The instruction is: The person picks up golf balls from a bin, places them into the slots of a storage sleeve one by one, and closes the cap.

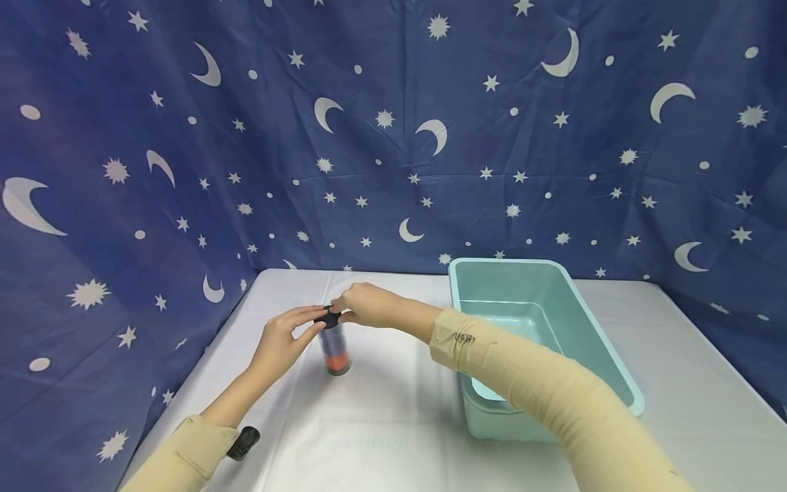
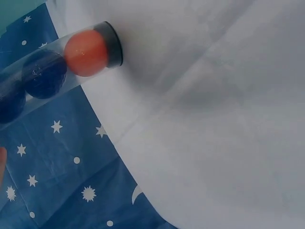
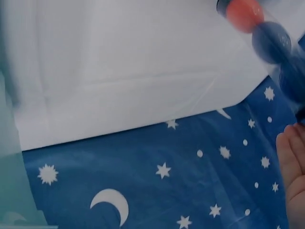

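A clear tube of balls [image 1: 335,345] with black end caps stands slightly tilted left of the table's middle; whether its base touches the cloth I cannot tell. An orange ball [image 2: 86,52] sits at its lower end, with dark blue balls [image 2: 44,74] above it. My left hand [image 1: 279,344] holds the tube's top from the left, thumb and fingers on opposite sides. From the right, my right hand [image 1: 369,305] pinches the black top cap [image 1: 328,316], its fingers partly hiding it. The right wrist view shows the lower balls blurred.
A pale green plastic tub [image 1: 605,342] stands on the right, beneath the right forearm. A small black object [image 1: 244,443] lies by the left sleeve. White cloth covers the table [image 1: 381,417]; a blue star-and-moon curtain [image 1: 393,171] hangs behind and to the left.
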